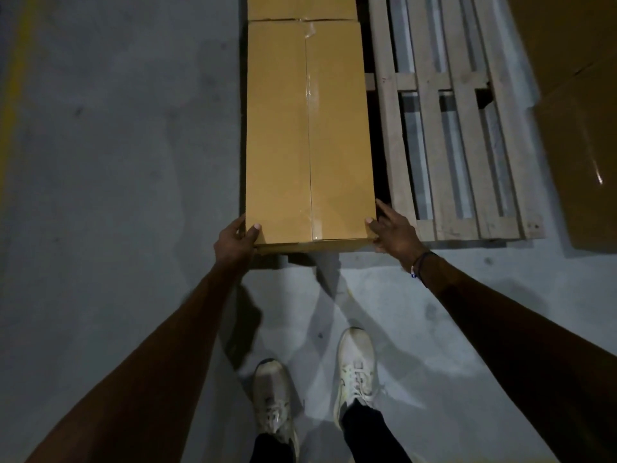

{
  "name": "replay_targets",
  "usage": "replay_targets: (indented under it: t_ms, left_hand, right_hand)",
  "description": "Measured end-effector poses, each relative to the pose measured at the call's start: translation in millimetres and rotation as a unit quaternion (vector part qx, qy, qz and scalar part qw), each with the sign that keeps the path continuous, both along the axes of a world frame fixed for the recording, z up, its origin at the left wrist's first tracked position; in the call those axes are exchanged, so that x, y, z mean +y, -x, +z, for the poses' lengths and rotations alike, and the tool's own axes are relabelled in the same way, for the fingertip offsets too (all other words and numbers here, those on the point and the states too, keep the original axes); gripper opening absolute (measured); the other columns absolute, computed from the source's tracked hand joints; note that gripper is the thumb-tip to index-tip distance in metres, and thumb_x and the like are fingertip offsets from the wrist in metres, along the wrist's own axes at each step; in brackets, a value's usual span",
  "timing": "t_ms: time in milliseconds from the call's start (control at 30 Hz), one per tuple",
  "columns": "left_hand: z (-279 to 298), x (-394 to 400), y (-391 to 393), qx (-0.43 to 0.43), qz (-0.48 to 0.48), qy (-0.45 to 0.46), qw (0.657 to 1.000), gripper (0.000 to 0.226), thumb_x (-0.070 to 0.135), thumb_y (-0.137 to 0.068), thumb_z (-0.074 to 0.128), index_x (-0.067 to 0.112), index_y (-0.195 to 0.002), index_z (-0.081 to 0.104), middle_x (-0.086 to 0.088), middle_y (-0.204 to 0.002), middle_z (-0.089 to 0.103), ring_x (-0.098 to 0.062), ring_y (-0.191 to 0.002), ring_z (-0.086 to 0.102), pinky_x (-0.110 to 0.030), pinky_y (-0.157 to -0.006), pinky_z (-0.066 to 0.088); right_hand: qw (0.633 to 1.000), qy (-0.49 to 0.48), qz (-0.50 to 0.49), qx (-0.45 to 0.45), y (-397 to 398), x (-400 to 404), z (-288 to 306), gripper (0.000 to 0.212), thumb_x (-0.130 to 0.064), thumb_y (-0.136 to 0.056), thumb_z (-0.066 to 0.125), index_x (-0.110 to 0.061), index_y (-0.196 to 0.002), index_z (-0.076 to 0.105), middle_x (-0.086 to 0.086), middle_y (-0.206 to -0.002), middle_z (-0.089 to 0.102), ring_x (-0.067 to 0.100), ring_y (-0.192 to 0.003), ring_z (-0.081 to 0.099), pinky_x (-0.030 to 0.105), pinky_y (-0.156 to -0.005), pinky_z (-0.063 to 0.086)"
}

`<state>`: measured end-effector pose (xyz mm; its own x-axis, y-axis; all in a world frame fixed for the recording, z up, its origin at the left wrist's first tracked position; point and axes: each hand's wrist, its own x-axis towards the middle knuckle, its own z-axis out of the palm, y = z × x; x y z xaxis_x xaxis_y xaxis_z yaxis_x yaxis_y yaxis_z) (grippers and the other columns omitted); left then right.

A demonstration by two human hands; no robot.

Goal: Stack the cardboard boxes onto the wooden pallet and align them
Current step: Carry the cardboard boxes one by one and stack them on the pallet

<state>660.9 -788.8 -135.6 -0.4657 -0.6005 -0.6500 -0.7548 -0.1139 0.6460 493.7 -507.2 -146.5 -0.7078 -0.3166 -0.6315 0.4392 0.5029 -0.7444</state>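
Observation:
A long tan cardboard box [309,135], taped along its top seam, lies on the left side of the wooden pallet [464,145]. My left hand [235,240] grips its near left corner, thumb on the top face. My right hand [392,228] holds the near right corner, thumb on top and a finger stretched along the right side. A second cardboard box [300,6] lies end to end behind the first, its near edge touching it. The right part of the pallet shows bare slats.
More cardboard boxes [581,128] stand in shadow on the floor right of the pallet. Grey concrete floor [117,145] spreads to the left, with a yellow line [13,88] at the far left. My two feet in pale shoes [355,369] stand just before the pallet.

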Motion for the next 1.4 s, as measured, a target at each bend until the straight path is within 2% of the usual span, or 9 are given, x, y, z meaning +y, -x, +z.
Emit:
replay_targets:
  t_ms: [100,167,300,400,467,600,933,1133,1400]
  left_hand:
    - [22,4,7,-0.026,-0.047,0.085,0.995,0.059,0.04,-0.103,0.065,0.014,-0.154,0.049,-0.018,-0.15,0.057,-0.036,-0.133,0.058,-0.053,-0.112,0.049]
    - [49,4,16,-0.018,-0.031,0.119,0.992,0.057,0.041,-0.105,0.061,0.01,-0.152,0.051,-0.019,-0.149,0.057,-0.037,-0.134,0.057,-0.051,-0.112,0.049]
    - [123,10,32,0.046,-0.075,0.168,0.982,0.046,0.038,-0.108,0.056,0.005,-0.141,0.057,-0.017,-0.138,0.066,-0.032,-0.124,0.063,-0.043,-0.105,0.051]
    - [196,20,38,0.101,-0.108,0.17,0.974,0.042,0.035,-0.109,0.055,0.008,-0.14,0.058,-0.011,-0.134,0.067,-0.018,-0.114,0.061,-0.031,-0.094,0.047]
    - [248,26,39,0.129,-0.111,0.157,0.973,0.039,0.034,-0.109,0.056,0.01,-0.139,0.059,-0.007,-0.131,0.066,-0.013,-0.112,0.06,-0.033,-0.092,0.053]
    - [349,40,31,0.178,-0.11,0.131,0.969,0.032,0.033,-0.108,0.057,0.016,-0.134,0.062,-0.001,-0.124,0.066,-0.019,-0.112,0.065,-0.049,-0.095,0.06]
    - [552,127,-5,0.268,-0.181,0.052,0.945,0.022,0.03,-0.11,0.054,0.019,-0.126,0.063,-0.005,-0.119,0.07,-0.014,-0.096,0.071,-0.036,-0.073,0.057]
    - [613,208,-7,0.284,-0.256,0.01,0.924,0.018,0.032,-0.11,0.054,0.023,-0.122,0.065,0.002,-0.113,0.072,-0.016,-0.095,0.073,-0.034,-0.071,0.056]
    - [630,342,48,0.303,-0.273,-0.048,0.912,0.023,0.027,-0.111,0.053,0.014,-0.124,0.065,-0.006,-0.114,0.073,-0.018,-0.091,0.072,-0.033,-0.07,0.055]
  right_hand:
    - [0.998,-0.034,-0.032,0.047,8,-3,20,0.059,-0.033,-0.108,0.06,-0.024,-0.162,0.038,0.007,-0.156,0.053,0.027,-0.139,0.054,0.046,-0.109,0.052]
    - [0.996,-0.029,-0.057,0.063,15,-4,42,0.055,-0.039,-0.109,0.057,-0.026,-0.161,0.042,0.009,-0.155,0.055,0.03,-0.137,0.057,0.05,-0.114,0.048]
    - [0.991,0.01,-0.132,0.031,26,-3,112,0.048,-0.035,-0.111,0.052,-0.026,-0.158,0.046,0.001,-0.146,0.058,0.034,-0.128,0.063,0.037,-0.092,0.056]
    - [0.981,0.048,-0.186,0.009,21,4,179,0.047,-0.034,-0.111,0.051,-0.022,-0.157,0.047,0.003,-0.151,0.056,0.032,-0.126,0.064,0.037,-0.094,0.054]
    - [0.973,0.067,-0.218,0.014,11,13,227,0.045,-0.033,-0.111,0.051,-0.02,-0.154,0.05,0.002,-0.144,0.059,0.033,-0.124,0.066,0.039,-0.095,0.055]
    - [0.958,0.1,-0.268,0.035,-22,45,334,0.044,-0.032,-0.112,0.052,-0.016,-0.153,0.051,0.006,-0.149,0.059,0.031,-0.119,0.067,0.042,-0.098,0.055]
    - [0.907,0.153,-0.381,0.097,-130,179,556,0.043,-0.039,-0.111,0.05,-0.015,-0.146,0.059,0.006,-0.14,0.068,0.021,-0.113,0.074,0.034,-0.088,0.058]
    - [0.873,0.142,-0.446,0.138,-188,270,613,0.04,-0.041,-0.109,0.052,-0.015,-0.138,0.064,0.003,-0.131,0.073,0.022,-0.111,0.075,0.043,-0.097,0.057]
    - [0.831,0.133,-0.509,0.179,-180,405,629,0.045,-0.041,-0.11,0.052,-0.011,-0.142,0.062,0.007,-0.134,0.072,0.022,-0.113,0.075,0.037,-0.091,0.056]
